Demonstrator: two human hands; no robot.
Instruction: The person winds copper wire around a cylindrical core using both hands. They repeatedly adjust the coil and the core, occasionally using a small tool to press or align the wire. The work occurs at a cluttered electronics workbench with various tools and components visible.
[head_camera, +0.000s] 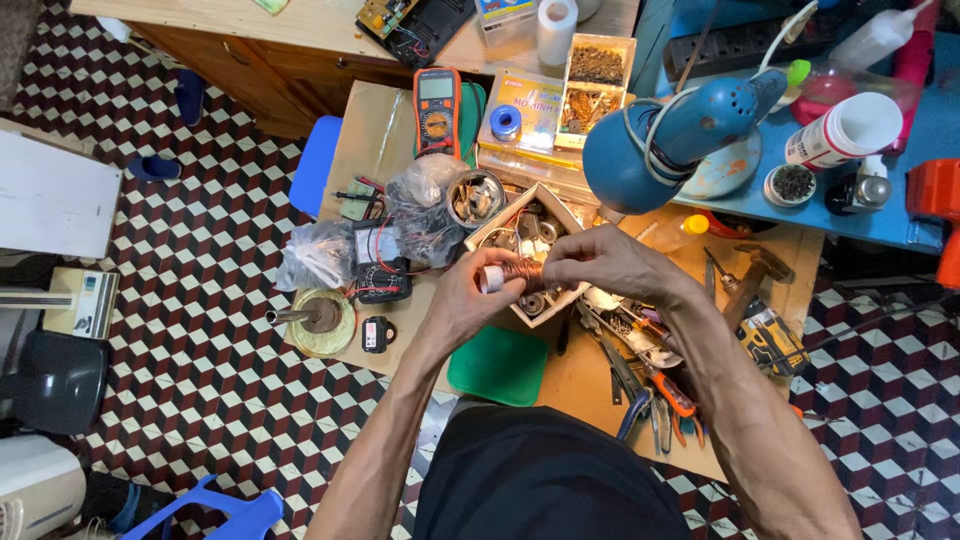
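Observation:
A small spool of copper wire (515, 273) with a white end sits between both hands above a low wooden work board (580, 375). My left hand (468, 298) grips the spool's white end from the left. From the right, my right hand (598, 262) pinches the copper winding with fingertips. Beneath the hands lies an open cardboard box (512, 215) holding metal parts and coils.
An orange multimeter (437, 110), plastic bags of parts (425, 205), a metal tin (475, 197), a blue desk lamp (665, 140), pliers and cutters (660, 390), a green lid (498, 365) and a hammer (755, 272) crowd the board. Checkered tile floor lies left, with a blue stool (225, 512) near.

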